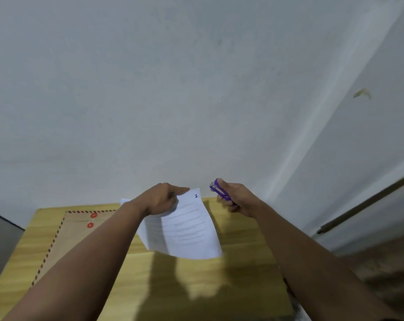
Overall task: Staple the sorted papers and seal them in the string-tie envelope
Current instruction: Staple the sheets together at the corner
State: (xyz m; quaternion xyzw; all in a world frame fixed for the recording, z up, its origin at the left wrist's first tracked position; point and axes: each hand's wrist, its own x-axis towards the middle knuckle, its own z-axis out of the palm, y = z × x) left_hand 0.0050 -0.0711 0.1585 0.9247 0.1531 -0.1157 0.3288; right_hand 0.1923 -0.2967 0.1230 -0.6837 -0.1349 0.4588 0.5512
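My left hand grips the top edge of a stack of white printed papers, marked "1" at the upper right corner, and holds it lifted above the wooden table. My right hand holds a small purple stapler in the air, its mouth pointing toward the papers' upper right corner, a short gap apart. A brown string-tie envelope with red discs and a striped border lies flat on the table's left side, partly hidden by my left arm.
A pale wall rises directly behind the table's far edge. A white door or panel with a dark rail stands at the right. The table's left edge drops off near a grey surface.
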